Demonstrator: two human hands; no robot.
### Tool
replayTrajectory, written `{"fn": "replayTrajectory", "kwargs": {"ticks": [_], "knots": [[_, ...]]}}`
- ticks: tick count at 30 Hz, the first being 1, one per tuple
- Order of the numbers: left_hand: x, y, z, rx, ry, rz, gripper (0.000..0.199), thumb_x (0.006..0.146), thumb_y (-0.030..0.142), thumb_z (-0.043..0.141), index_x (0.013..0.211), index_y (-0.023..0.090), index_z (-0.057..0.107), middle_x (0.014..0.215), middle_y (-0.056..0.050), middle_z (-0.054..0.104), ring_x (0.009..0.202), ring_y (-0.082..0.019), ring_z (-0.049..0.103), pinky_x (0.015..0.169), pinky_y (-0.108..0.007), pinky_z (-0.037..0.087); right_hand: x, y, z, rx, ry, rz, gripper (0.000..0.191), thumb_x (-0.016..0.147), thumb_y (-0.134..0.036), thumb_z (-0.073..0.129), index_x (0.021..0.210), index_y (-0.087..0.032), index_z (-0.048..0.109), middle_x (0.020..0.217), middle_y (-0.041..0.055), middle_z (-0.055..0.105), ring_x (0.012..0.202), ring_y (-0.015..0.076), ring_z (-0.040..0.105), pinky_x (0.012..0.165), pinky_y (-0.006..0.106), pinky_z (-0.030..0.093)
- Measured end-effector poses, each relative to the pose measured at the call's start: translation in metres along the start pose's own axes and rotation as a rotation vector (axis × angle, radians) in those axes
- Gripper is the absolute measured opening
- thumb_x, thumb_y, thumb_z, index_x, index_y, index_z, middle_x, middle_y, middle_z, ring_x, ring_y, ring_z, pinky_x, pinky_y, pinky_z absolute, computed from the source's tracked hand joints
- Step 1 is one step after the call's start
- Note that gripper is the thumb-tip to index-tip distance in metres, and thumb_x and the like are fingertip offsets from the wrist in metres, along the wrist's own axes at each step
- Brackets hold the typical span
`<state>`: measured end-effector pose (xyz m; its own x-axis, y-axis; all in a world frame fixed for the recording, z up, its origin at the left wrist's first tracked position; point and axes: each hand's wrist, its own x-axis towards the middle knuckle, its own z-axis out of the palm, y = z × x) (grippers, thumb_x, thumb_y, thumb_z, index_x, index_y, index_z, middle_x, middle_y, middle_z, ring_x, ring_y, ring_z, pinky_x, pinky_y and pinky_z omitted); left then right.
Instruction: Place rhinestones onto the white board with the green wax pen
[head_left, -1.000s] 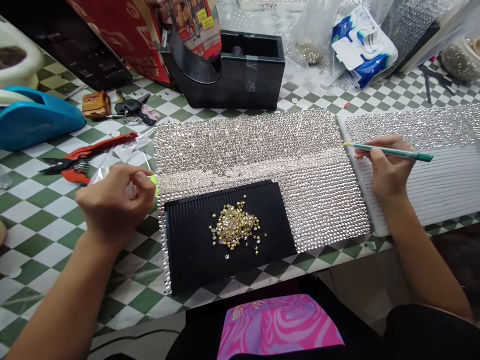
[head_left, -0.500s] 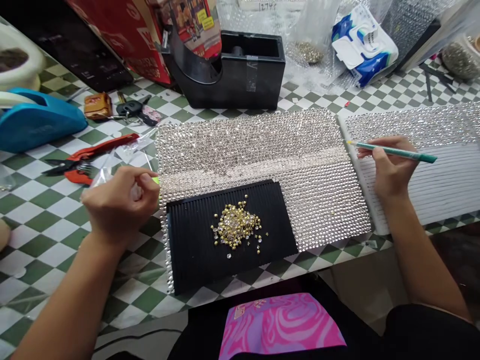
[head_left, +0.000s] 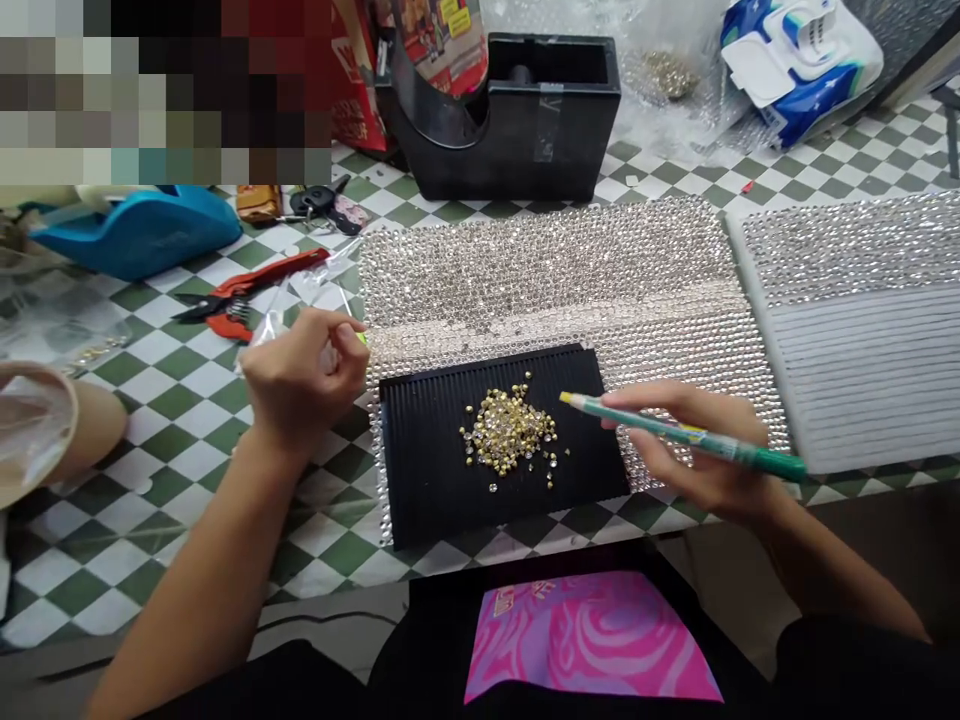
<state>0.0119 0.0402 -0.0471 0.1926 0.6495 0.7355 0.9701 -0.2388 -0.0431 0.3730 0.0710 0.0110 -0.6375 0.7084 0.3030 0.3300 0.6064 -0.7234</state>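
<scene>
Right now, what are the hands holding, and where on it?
The right hand grips a green pencil around its middle, toward the yellow tip. The left hand seems to pinch a clear plastic bag; its fingers hide the exact spot.

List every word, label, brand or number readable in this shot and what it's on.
Nothing can be read for certain.
Red box: print too small to read.
Wipes packet: no legible words.
Pink pouch: small label, blurred.
Pen: yellow label, too small.
</scene>
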Motion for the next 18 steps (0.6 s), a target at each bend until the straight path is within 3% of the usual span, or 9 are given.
{"fn": "replayTrajectory", "kwargs": {"ticks": [6,18], "knots": [[-0.001,0.005,-0.002,-0.015,-0.012,0.006,0.016,0.085,0.009,0.049,0.076,0.015,0.061,0.060,0.001,0.063,0.043,-0.007,0.042,0.042,-0.020,0.030,0.010,-0.004,0.018,-0.057,-0.015,-0.069,0.016,0.085,-0.011,0.057,0.097,-0.020,0.064,0.087,0.0013,0.075,0.074,0.0106,0.072,0.066,0.020,0.057],[-0.002,0.009,-0.001,-0.036,-0.051,0.013,0.016,0.086,0.010,0.049,0.078,0.017,0.061,0.056,0.004,0.058,0.042,-0.007,0.041,0.042,-0.020,0.030,0.009,-0.003,0.024,-0.007,-0.048,-0.036,0.014,0.086,-0.013,0.057,0.097,-0.018,0.066,0.086,0.0017,0.074,0.073,0.0089,0.070,0.065,0.020,0.054]]}}
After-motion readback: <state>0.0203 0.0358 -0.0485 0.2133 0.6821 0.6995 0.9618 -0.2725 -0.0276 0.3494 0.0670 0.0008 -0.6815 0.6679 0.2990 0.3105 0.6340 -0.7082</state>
